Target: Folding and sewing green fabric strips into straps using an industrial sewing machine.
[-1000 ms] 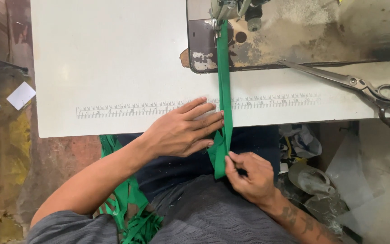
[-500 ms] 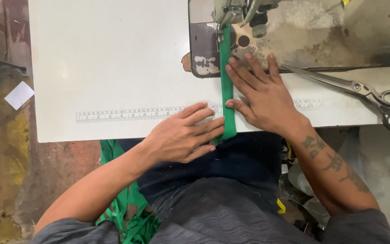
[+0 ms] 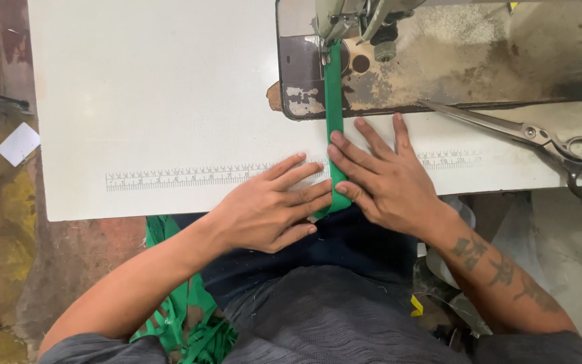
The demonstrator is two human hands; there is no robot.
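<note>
Left hand (image 3: 267, 210) and right hand (image 3: 385, 180), fingers spread flat, pressing green strip (image 3: 334, 101)

White sewing table (image 3: 156, 87) with printed ruler strip (image 3: 190, 176), green fabric band (image 3: 334, 114), steel scissors (image 3: 533, 138), worn machine bed (image 3: 466, 67).

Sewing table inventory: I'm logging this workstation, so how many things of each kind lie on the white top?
Green fabric strip: 1
Scissors: 1
Sewing machine: 1
Printed ruler strip: 1
Hands, left and right: 2
Total: 6
</note>
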